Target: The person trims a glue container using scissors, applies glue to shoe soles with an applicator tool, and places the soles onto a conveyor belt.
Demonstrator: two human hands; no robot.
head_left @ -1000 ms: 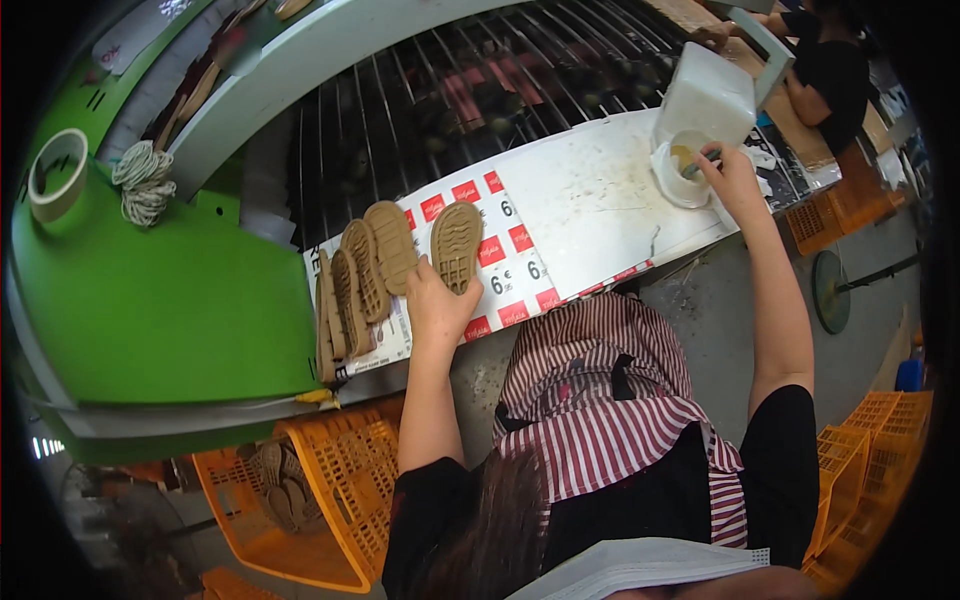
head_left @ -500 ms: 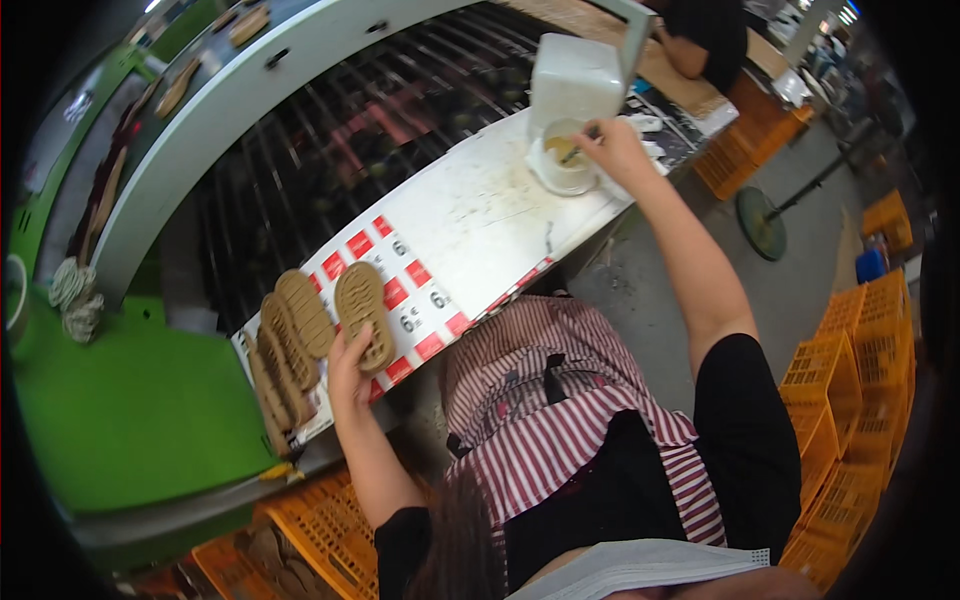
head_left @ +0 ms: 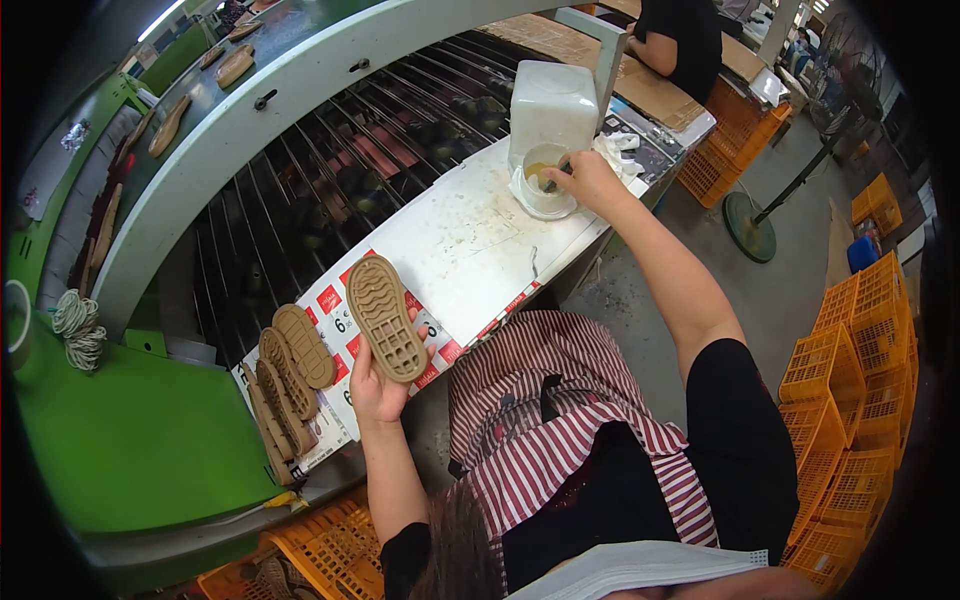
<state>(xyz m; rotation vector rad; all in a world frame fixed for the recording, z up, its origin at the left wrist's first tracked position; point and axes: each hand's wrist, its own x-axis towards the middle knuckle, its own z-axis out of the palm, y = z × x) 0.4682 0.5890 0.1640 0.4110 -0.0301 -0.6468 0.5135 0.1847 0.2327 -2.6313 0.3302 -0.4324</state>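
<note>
My left hand grips a tan shoe sole near its lower end, with the patterned tread side up, above the near edge of the board-covered bench. To its left, several more tan soles lie in an overlapping row. My right hand, fingers pinched, holds a thin dark-green stick-like tool, perhaps a brush, whose lower end is inside a white pot. Yellowish stuff shows in the pot. Directly behind stands a whitish translucent plastic jug.
Beyond the bench runs a roller conveyor under a grey curved frame. A green machine surface is at left. Orange crates stack at right; another crate sits below. A co-worker is at the far right.
The sole in my left hand has been lifted and tilted away from the row, its tread now turned more to view. My right hand stays at the pot, lower over it. The view has shifted slightly.
</note>
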